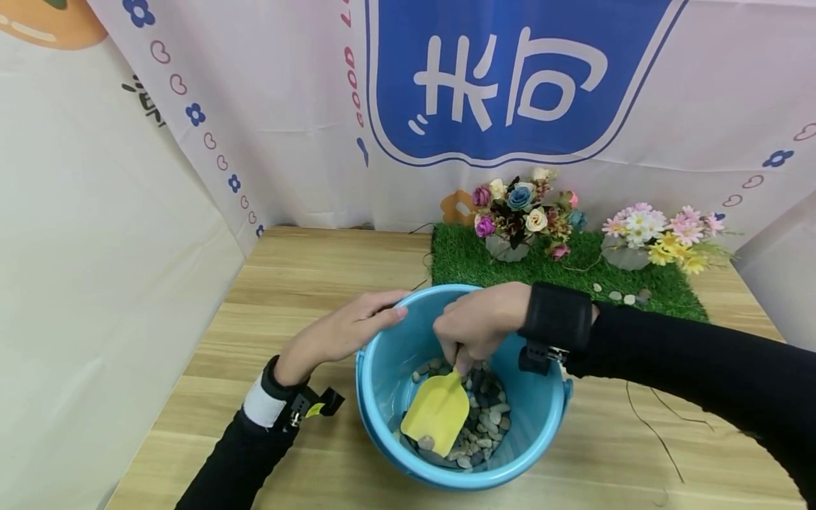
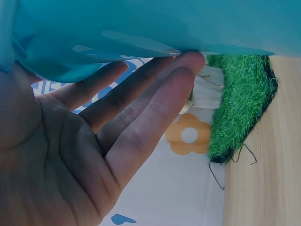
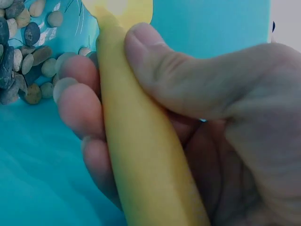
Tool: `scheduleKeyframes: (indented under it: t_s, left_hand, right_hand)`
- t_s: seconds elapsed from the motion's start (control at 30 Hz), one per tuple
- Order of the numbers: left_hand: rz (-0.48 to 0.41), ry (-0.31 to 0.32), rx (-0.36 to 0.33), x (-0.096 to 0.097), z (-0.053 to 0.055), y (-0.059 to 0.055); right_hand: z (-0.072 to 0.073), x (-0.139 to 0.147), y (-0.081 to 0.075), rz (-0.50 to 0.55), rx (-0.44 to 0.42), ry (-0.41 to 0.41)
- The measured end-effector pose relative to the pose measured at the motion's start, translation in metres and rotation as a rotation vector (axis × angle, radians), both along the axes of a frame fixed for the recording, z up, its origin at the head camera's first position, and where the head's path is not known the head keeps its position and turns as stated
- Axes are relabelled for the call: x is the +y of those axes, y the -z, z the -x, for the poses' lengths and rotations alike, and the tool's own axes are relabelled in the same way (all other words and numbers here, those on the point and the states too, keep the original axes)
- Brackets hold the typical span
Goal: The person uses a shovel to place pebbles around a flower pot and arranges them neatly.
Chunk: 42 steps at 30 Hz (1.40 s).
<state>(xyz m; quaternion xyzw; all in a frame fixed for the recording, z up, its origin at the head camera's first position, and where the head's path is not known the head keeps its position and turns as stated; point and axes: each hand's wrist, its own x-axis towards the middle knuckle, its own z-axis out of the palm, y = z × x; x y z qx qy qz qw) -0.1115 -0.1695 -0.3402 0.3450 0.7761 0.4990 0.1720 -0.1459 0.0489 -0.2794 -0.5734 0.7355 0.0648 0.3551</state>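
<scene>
A light blue bucket (image 1: 382,425) stands on the wooden table, with grey, tan and white pebbles (image 1: 491,418) at its bottom. Reaching down inside it, my right hand (image 1: 478,322) grips the handle (image 3: 136,141) of a yellow toy shovel (image 1: 440,411). The shovel's blade is tilted among the pebbles, and one pebble (image 1: 426,443) shows at its front edge. At the bucket's left rim rests my left hand (image 1: 347,326). Its fingers (image 2: 150,113) are nearly straight along the bucket's outer wall; its thumb is mostly hidden in the left wrist view.
Behind the bucket lies a green artificial grass mat (image 1: 459,258) bearing a mixed rose arrangement (image 1: 525,209) and a daisy arrangement (image 1: 663,234). A few loose pebbles (image 1: 615,296) lie on the mat. Thin dark strands (image 1: 656,432) lie on the table at right. A printed cloth (image 1: 306,142) hangs behind.
</scene>
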Motion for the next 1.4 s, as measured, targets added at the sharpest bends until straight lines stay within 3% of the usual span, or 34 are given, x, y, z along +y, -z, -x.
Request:
scheduleKeyframes:
  t_s: [0.23,0.63,0.87,1.13,1.4]
  left_hand:
    - [0.000,0.001,0.009,0.000,0.000,-0.001]
    - [0.004,-0.005,-0.010,0.000,0.001,-0.001]
    - [0.007,-0.005,-0.003,0.000,0.000,-0.003]
    - [-0.012,0.001,-0.018,0.000,0.001,-0.001]
    - [-0.015,0.002,-0.020,0.001,0.000,0.000]
  right_hand:
    - [-0.004,-0.001,-0.001,0.045,0.088,-0.041]
    - [-0.003,0.002,-0.017,0.044,0.092,-0.021]
    - [-0.005,0.003,-0.017,0.056,0.102,-0.042]
    - [-0.002,0.008,-0.019,0.032,0.021,-0.013]
    - [0.004,0.016,-0.024,0.065,-0.092,-0.063]
